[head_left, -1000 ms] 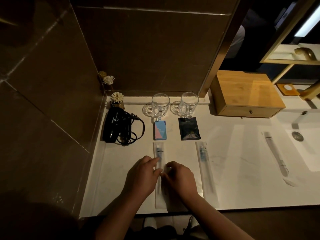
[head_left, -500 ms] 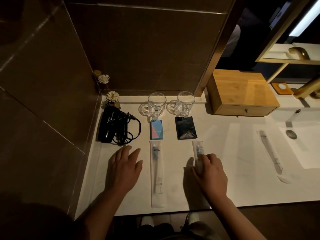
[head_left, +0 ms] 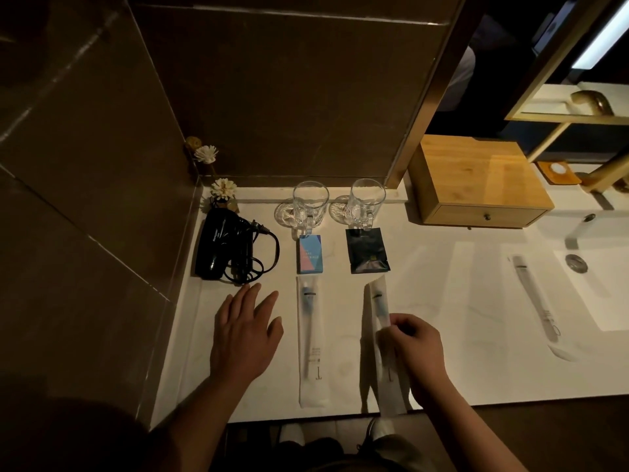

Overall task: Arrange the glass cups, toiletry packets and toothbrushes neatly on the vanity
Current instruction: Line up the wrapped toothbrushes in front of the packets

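Observation:
Two glass cups (head_left: pixel 310 206) (head_left: pixel 366 206) stand on glass coasters at the back of the white vanity (head_left: pixel 459 335). In front of them lie a blue and pink packet (head_left: pixel 309 253) and a black packet (head_left: pixel 367 251). A wrapped toothbrush (head_left: pixel 310 335) lies flat and straight below the blue packet. My right hand (head_left: pixel 413 352) pinches the second wrapped toothbrush (head_left: pixel 379 304) and holds it tilted up off the counter, below the black packet. My left hand (head_left: pixel 245 332) rests flat with spread fingers, left of the first toothbrush.
A black hair dryer (head_left: pixel 221 247) with a coiled cord sits at the back left beside small flowers (head_left: pixel 223 189). A wooden drawer box (head_left: pixel 476 185) stands at the right. Another wrapped item (head_left: pixel 534 301) lies by the sink drain (head_left: pixel 576 263).
Both hands left the first toothbrush. My left hand moved left and lay flat. My right hand went to the second toothbrush, took hold of it and lifted its wrapper up.

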Available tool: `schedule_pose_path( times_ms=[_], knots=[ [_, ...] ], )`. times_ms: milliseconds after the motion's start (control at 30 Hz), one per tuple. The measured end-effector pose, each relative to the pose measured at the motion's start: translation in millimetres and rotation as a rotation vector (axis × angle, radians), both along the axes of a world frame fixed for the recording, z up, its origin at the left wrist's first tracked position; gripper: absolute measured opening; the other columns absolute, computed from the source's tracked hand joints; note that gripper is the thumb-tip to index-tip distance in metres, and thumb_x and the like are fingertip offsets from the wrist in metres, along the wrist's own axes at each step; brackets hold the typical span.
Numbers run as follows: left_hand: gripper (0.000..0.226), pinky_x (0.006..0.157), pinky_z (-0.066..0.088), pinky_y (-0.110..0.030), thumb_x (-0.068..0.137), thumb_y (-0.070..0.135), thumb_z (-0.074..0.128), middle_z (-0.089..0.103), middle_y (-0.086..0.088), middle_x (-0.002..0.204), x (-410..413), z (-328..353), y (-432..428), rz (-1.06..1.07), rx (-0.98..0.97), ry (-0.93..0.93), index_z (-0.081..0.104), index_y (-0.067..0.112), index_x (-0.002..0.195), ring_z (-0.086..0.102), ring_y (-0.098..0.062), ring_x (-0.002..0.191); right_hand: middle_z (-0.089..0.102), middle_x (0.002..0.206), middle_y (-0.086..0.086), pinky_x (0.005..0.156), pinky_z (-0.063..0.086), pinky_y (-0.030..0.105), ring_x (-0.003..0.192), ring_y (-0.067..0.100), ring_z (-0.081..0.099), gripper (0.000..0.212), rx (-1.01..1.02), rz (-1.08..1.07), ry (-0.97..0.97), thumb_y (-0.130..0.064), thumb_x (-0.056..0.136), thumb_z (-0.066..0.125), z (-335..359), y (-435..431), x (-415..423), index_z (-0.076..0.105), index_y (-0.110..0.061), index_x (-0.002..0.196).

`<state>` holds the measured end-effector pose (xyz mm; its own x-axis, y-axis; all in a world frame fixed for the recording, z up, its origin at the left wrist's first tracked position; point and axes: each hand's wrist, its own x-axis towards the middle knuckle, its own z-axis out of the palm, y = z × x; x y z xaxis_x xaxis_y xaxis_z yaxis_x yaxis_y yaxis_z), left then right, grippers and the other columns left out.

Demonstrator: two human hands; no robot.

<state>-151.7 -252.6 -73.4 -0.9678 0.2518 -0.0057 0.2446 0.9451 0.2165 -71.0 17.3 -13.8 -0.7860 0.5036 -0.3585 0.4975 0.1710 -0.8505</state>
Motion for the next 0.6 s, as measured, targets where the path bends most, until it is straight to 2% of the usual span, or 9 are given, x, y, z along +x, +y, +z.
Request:
schedule_pose_path(
  times_ms=[67, 133, 200, 300, 400, 600],
  knots=[
    [0.056, 0.117, 0.031, -0.052, 0.093, 0.046, 0.034, 0.05, -0.011, 0.15, 1, 1, 1, 0.001, -0.001, -0.007, 0.051, 0.025, 0.142, 0.041, -0.03, 0.142, 0.072, 0.087, 0.001, 0.066, 0.056, 0.029, 0.081, 0.02, 0.068, 0.014, 0.083, -0.006, 0.031, -0.011, 0.084, 0.064, -1, -2, -3, 0.072, -0.02, 0.091],
    [0.057, 0.117, 0.032, -0.052, 0.092, 0.046, 0.033, 0.05, -0.011, 0.15, 1, 1, 1, 0.0, -0.007, -0.014, 0.051, 0.025, 0.142, 0.042, -0.03, 0.142, 0.07, 0.089, -0.002, 0.063, 0.045, 0.017, 0.078, 0.009, 0.064, 0.016, 0.345, 0.1, 0.054, -0.016, 0.085, 0.066, -1, -4, -7, 0.07, -0.019, 0.1],
    [0.057, 0.117, 0.033, -0.052, 0.092, 0.046, 0.033, 0.05, -0.011, 0.15, 1, 2, 1, -0.001, -0.013, -0.014, 0.05, 0.025, 0.142, 0.042, -0.03, 0.142, 0.068, 0.09, -0.004, 0.06, 0.041, 0.014, 0.074, 0.003, 0.06, 0.019, 0.442, 0.229, 0.064, -0.022, 0.085, 0.069, -2, -9, -10, 0.07, -0.02, 0.103],
    [0.057, 0.116, 0.033, -0.053, 0.092, 0.046, 0.034, 0.05, -0.011, 0.15, 1, 2, 1, 0.0, -0.011, -0.016, 0.05, 0.024, 0.142, 0.042, -0.03, 0.142, 0.066, 0.097, -0.005, 0.062, 0.045, 0.016, 0.074, 0.005, 0.06, 0.025, 0.48, 0.309, 0.034, -0.033, 0.085, 0.069, -7, -12, -9, 0.069, -0.021, 0.107],
    [0.058, 0.116, 0.033, -0.053, 0.092, 0.047, 0.033, 0.05, -0.012, 0.15, 1, 1, 1, -0.002, -0.013, -0.015, 0.05, 0.024, 0.142, 0.041, -0.031, 0.142, 0.062, 0.107, -0.002, 0.067, 0.052, 0.022, 0.084, 0.013, 0.063, 0.034, 0.574, 0.324, 0.009, -0.035, 0.086, 0.068, -13, -9, -7, 0.063, -0.022, 0.117],
    [0.058, 0.117, 0.032, -0.053, 0.092, 0.046, 0.033, 0.05, -0.012, 0.15, 1, 0, 1, -0.005, -0.011, -0.003, 0.051, 0.024, 0.142, 0.042, -0.03, 0.142, 0.067, 0.097, 0.0, 0.062, 0.05, 0.024, 0.074, 0.016, 0.061, 0.026, 0.614, 0.396, -0.034, -0.033, 0.089, 0.063, -18, -28, -12, 0.063, -0.021, 0.112]
  ],
)
